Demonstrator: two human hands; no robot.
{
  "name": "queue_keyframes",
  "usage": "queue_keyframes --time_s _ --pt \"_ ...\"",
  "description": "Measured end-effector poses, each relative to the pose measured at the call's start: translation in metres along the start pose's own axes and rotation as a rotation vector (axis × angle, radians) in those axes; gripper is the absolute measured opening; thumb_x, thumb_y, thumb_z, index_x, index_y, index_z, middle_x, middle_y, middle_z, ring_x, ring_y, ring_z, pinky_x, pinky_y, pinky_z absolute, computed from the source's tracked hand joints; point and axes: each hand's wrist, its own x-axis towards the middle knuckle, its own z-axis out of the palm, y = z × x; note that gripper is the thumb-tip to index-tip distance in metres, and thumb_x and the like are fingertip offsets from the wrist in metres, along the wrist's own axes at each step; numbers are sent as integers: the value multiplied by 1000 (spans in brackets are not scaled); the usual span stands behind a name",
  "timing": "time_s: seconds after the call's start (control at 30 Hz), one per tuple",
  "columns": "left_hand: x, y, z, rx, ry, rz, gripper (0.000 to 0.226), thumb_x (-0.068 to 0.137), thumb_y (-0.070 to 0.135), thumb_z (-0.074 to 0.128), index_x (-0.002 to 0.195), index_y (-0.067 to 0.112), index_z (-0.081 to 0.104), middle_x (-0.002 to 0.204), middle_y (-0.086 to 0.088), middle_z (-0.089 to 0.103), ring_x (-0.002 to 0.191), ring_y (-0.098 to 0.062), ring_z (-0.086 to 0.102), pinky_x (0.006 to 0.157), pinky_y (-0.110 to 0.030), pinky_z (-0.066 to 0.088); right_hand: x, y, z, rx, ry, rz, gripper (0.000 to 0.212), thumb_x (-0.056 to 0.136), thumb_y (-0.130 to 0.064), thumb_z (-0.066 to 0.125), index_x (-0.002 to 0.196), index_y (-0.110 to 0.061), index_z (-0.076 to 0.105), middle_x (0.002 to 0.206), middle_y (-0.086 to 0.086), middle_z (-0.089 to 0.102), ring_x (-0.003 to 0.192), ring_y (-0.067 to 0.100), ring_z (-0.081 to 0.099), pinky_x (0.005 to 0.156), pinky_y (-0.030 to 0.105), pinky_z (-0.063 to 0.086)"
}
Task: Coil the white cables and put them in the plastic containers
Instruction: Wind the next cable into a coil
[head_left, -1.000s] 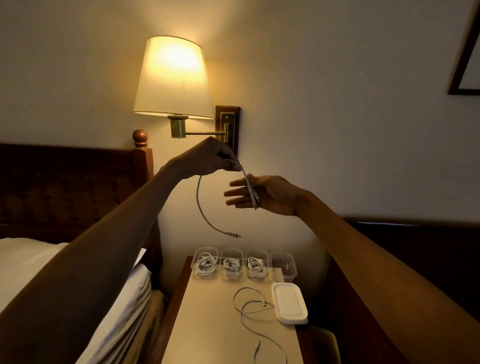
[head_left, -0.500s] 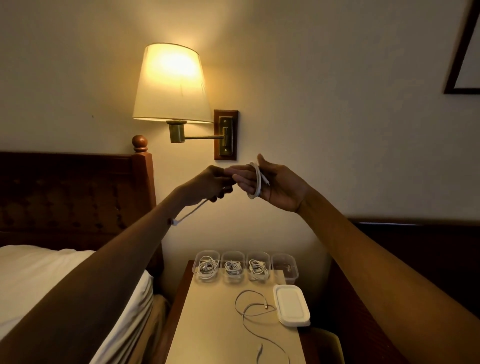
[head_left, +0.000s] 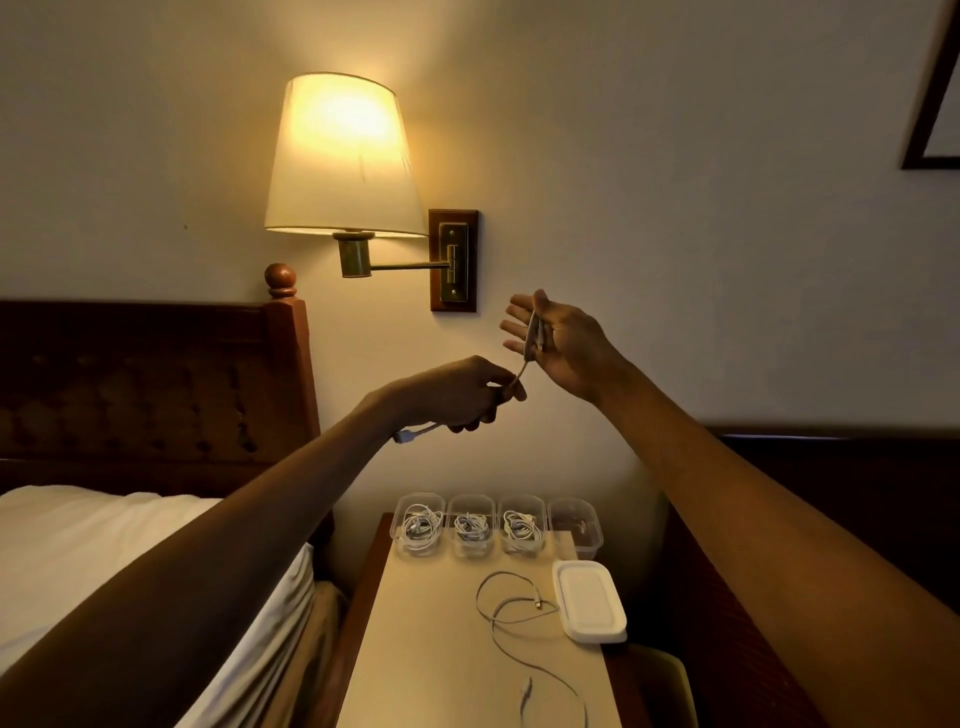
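Two grips raised above tabletop (head_left: 431, 649), one white cable (head_left: 531, 338) strung btwn them.
L grip (head_left: 457, 395) pinches it, plug end trailing by wrist; R grip (head_left: 563, 348) has fingers straight, cable looped round them. 3 of 4 plastic containers (head_left: 575, 525) at far edge hold coils; 2nd cable (head_left: 511, 618) lies loose beside lid stack (head_left: 589, 603).

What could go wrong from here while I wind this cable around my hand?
1. The held cable is looped round the straight fingers of the right hand; the loops may slip off and uncoil.
2. The left hand pinches it near the free end, so the plug dangling below could snag.
3. Only the rightmost container shows no coil, yet a loose cable also lies on the table.
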Motion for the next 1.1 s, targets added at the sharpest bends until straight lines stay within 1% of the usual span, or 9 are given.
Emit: queue_keyframes --time_s 0.13,0.27,0.43,0.6,0.67,0.73,0.87,0.97,1.1 --pt "-6 14 -12 173 -47 41 29 100 5 45 121 11 63 77 -2 56 55 -9 46 48 -20 39 4 14 -14 -337 54 -3 50 105 -34 33 142 -1 37 152 28 26 138 46 28 115 50 26" --pt "-6 27 -39 344 -9 160 23 100 10 50 112 9 70 76 3 60 56 -4 50 49 -11 39 -1 30 -23 -562 58 51 43 105 -35 37 121 2 50 120 31 55 108 41 57 104 47 40" --pt "-6 27 -59 449 166 344 18 96 10 58 104 12 74 69 19 60 63 8 58 60 -9 43 -10 34 -18 -362 -238 259 44 106 -28 29 140 -2 42 145 13 46 113 28 62 102 38 47" --pt "-2 4 -69 387 397 414 12 91 14 67 100 12 75 89 7 71 77 8 62 70 -2 43 -26 26 -8 -143 -432 383 49 107 -30 20 126 2 53 106 13 68 65 13 58 68 23 50" --pt "-3 -6 -68 384 476 417 13 91 13 67 100 11 75 94 5 70 79 9 59 71 2 40 -29 24 -9 -40 -426 347 48 107 -29 21 111 -1 59 72 4 59 51 9 40 58 23 39" --pt "-3 -17 -64 440 543 421 16 93 8 64 104 10 74 98 2 69 79 9 55 70 2 37 -31 20 -12 67 -433 347 44 106 -29 25 94 -5 59 60 -1 44 47 7 32 50 20 33" --pt "3 -33 -54 635 721 470 17 93 7 63 106 12 73 96 0 72 85 -9 55 73 -24 46 -30 16 -9 281 -498 412 39 104 -27 29 74 -13 49 55 -4 39 44 5 31 43 18 31" --pt "7 -23 -43 457 798 475 16 94 4 60 105 5 72 97 -8 72 85 -12 61 73 -16 45 -27 14 -3 371 -541 396 37 101 -26 32 68 -15 45 55 -5 38 46 6 24 43 18 27" --pt "5 -8 -38 -142 521 249 19 94 -1 58 108 -1 70 99 -11 72 85 -13 72 80 -25 59 -26 6 -3 423 -470 325 39 98 -24 33 61 -16 43 52 -5 36 44 6 21 42 18 22"
